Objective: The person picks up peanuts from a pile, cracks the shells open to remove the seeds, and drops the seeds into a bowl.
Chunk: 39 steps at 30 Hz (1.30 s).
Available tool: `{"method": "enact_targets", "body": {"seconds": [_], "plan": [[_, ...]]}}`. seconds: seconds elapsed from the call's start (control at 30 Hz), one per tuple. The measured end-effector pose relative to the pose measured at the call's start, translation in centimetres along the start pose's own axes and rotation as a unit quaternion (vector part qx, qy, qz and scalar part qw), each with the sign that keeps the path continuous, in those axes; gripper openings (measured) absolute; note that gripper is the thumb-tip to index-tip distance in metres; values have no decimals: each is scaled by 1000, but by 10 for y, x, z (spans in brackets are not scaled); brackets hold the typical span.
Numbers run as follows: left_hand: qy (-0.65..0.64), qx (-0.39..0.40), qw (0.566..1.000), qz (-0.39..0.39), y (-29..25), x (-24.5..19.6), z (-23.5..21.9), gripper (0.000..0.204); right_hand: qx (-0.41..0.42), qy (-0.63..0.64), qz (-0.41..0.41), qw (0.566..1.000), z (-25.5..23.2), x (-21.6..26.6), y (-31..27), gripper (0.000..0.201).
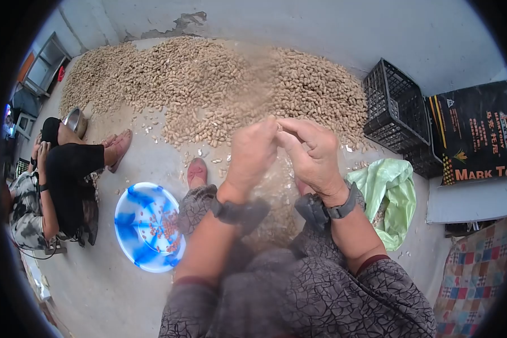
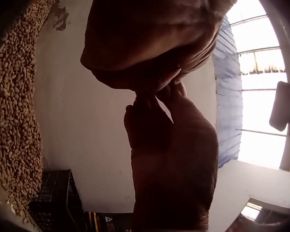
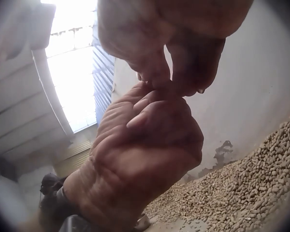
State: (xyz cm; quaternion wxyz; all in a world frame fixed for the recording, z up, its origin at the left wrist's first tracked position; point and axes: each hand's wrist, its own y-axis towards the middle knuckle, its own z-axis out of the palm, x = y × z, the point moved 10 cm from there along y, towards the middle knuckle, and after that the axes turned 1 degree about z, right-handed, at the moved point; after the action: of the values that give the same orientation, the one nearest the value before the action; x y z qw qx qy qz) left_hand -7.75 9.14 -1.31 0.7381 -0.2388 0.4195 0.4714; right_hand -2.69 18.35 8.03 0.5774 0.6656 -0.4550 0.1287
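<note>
My left hand point(image 1: 252, 158) and right hand point(image 1: 314, 155) meet fingertip to fingertip in front of me, above my lap. In the left wrist view, the right hand's thumb and fingers point(image 2: 176, 99) pinch right at the left hand's curled fingers. From the right wrist side, the left hand point(image 3: 145, 145) is bent inward, its fingertips against the right hand's. Between them they grip a small peanut, almost wholly hidden by the fingers. Beyond the hands spreads a big heap of unshelled peanuts point(image 1: 203, 84). Reddish shelled kernels point(image 1: 166, 228) lie in a blue-and-white basin point(image 1: 128, 214) to the left.
To my right lies a light green sack point(image 1: 400, 197), partly open. Behind it stand a black plastic crate point(image 1: 397, 104) and a black printed carton point(image 1: 479, 135). Another person point(image 1: 67, 174) sits at the left near a metal bowl point(image 1: 75, 123). Bits of shell litter the floor.
</note>
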Motion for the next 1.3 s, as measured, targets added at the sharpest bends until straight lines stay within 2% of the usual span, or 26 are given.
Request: {"method": "enact_targets", "body": {"seconds": [0.13, 0.2, 0.23, 0.3, 0.43, 0.5, 0.53, 0.63, 0.7, 0.83, 0.9, 0.93, 1.0, 1.23, 1.3], "plan": [[59, -11, 998, 28, -1, -9, 6, 39, 17, -31, 32, 999, 0, -7, -3, 12], [98, -22, 995, 12, -1, -10, 4, 33, -6, 93, 118, 989, 1, -30, -8, 10], [99, -20, 995, 13, 0, -9, 4, 33, -9, 93, 116, 989, -1, -28, -7, 10], [155, 11, 982, 105, 0, -19, 10, 31, 17, 81, 157, 984, -2, -31, -8, 8], [164, 23, 981, 97, -1, -15, 13, 25, 3, 154, 193, 969, 1, -37, -14, 7], [162, -18, 983, 80, -1, -17, 8, 15, 33, 209, 255, 944, 5, -44, -17, 8], [163, -13, 983, 80, -1, -16, 10, 15, 29, 209, 253, 944, 2, -42, -14, 8], [208, -27, 970, 123, -3, -20, 9, 15, 53, 244, 291, 924, 4, -42, -14, 10], [293, -40, 942, 159, -5, -30, 12, 17, 82, 248, 336, 905, 8, -49, -17, 11], [364, -27, 911, 190, -10, -35, 24, 17, 118, 270, 367, 882, 10, -59, -20, 11], [449, -24, 858, 248, -13, -39, 32, 19, 128, 314, 394, 854, 17, -65, -25, 12], [450, -19, 858, 245, -11, -38, 33, 19, 123, 315, 395, 854, 19, -68, -24, 12], [579, -15, 749, 322, -20, -43, 51, 17, 83, 279, 443, 848, 19, -82, -32, 11], [574, -92, 759, 293, -12, -23, 27, 23, 85, 287, 498, 814, 33, -104, -41, 10], [552, -103, 796, 227, -2, -16, 12, 17, 116, 258, 488, 826, 43, -103, -47, 10]]}}
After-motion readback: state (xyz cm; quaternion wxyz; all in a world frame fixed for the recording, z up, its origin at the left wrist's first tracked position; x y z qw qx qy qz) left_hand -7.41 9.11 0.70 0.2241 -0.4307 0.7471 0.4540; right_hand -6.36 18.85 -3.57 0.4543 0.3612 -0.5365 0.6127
